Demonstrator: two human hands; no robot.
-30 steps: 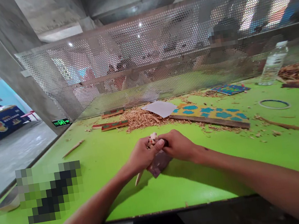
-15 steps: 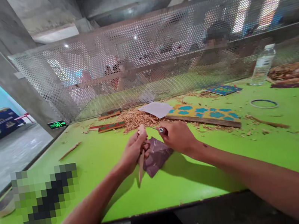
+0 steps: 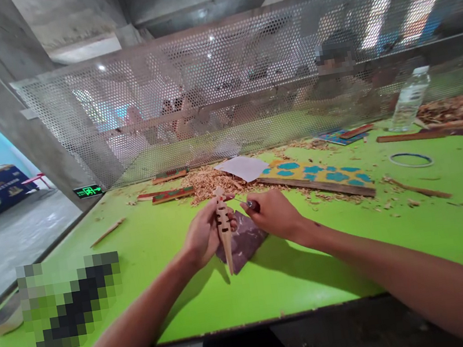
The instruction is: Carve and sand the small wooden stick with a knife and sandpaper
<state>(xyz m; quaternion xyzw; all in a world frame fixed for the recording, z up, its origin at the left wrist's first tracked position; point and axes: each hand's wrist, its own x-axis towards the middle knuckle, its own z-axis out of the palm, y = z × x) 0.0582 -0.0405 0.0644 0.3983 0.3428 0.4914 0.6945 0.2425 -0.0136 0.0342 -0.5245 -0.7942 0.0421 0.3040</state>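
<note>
Wooden carving [image 3: 223, 227]: standing upright, its narrow end pointing down, above a dark sheet [image 3: 241, 243] on a green table [image 3: 317, 268].
Left hand [image 3: 203, 236]: gripping the carving, fingers wrapped around it.
Right hand [image 3: 273, 213]: closing around a small knife [image 3: 253, 205], just beside the carving.
Nearby: wood shavings [image 3: 211, 184] are lying behind the carving, a painted board [image 3: 315, 179] is resting to its right.
</note>
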